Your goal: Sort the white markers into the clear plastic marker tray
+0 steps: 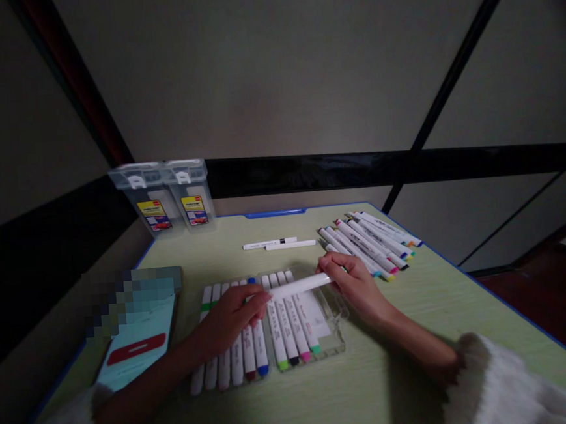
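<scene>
Held level between both hands is a white marker (301, 285). My left hand (239, 307) pinches its left end, and my right hand (349, 275) has its fingers closed around the right end. Below them lies a clear plastic case (335, 348) with several white markers in a row, among them one with a blue cap (260, 344) and one with a pink cap (296, 332). A white paper slip (317, 317) shows in the case's right part. My left hand hides some of the markers beneath it.
Two clear storage boxes (147, 196) with yellow labels stand at the back left. A lit phone or tablet (136, 341) lies at the left. Several loose markers (366, 241) are spread at the right, and two white pens (290, 245) lie behind the case. Blue edging (496, 300) borders the table.
</scene>
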Tool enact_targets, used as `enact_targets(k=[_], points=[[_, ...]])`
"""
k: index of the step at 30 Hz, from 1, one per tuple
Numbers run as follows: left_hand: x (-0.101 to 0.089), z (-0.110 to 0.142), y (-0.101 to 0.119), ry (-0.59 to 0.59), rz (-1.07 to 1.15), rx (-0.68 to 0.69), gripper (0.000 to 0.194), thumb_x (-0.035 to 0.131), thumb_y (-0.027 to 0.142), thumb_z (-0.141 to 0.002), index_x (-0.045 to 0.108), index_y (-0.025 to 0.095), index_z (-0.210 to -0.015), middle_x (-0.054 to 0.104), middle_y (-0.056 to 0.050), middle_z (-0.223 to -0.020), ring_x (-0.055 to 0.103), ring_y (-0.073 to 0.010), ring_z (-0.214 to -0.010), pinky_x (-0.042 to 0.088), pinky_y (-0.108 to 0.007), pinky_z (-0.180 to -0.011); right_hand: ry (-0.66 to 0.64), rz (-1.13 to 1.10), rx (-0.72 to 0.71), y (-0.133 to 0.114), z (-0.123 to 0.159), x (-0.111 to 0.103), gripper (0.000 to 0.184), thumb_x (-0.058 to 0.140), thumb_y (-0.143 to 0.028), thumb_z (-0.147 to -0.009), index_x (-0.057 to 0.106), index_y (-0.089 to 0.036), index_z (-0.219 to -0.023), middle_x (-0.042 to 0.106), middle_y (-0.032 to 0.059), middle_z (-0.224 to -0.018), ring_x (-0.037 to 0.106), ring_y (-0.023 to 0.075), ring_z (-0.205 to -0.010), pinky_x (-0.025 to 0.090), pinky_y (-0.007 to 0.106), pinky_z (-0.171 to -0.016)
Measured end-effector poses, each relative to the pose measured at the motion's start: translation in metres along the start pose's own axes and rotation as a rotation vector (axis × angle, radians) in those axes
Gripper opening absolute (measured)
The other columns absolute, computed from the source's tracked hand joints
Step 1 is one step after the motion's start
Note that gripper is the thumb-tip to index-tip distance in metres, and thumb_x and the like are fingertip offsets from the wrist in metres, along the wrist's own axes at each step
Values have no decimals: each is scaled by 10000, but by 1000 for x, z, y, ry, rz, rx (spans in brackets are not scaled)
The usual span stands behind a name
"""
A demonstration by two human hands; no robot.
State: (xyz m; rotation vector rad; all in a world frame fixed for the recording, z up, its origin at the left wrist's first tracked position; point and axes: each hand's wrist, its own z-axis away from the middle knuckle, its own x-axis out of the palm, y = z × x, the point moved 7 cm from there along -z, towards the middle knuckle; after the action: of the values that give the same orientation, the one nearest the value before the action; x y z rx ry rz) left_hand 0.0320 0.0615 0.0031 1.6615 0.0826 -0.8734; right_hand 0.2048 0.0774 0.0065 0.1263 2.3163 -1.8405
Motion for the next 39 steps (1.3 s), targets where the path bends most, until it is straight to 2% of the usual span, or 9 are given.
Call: enact_targets(k=[6,12,20,39], points=[[-2,1,3,16,-53,17,329,306,328,-800,422,175,-533,410,41,-498,416,-106,-494,340,-236,-525,9,23,-34,-4,-1,0,311,450,-369,-789,500,-151,-572,357,-48,-486,268,65,-436,182,216,-402],[0,0,-2,28,58,-22,334,322,351,-799,420,175,-532,399,48,-484,389,-93,-456,330,-224,-483,-1,16,16,0,0,1,310,455,-393,-783,475,-161,-578,328,-62,-449,269,66,-409,178,214,-386],[1,1,-1,31,138,-51,346,334,374,-792,418,174,-523,398,52,-476,381,-86,-447,327,-216,-467,-10,62,-4,-1,1,2,316,459,-396,-780,473,-164,-565,341,-60,-439,289,70,-411,194,218,-393],[-1,2,1,37,92,-59,347,330,369,-794,417,177,-517,405,51,-479,394,-91,-451,335,-218,-468,-26,46,26,1,1,3,303,467,-378,-783,469,-165,-568,347,-60,-431,293,71,-404,184,224,-389]])
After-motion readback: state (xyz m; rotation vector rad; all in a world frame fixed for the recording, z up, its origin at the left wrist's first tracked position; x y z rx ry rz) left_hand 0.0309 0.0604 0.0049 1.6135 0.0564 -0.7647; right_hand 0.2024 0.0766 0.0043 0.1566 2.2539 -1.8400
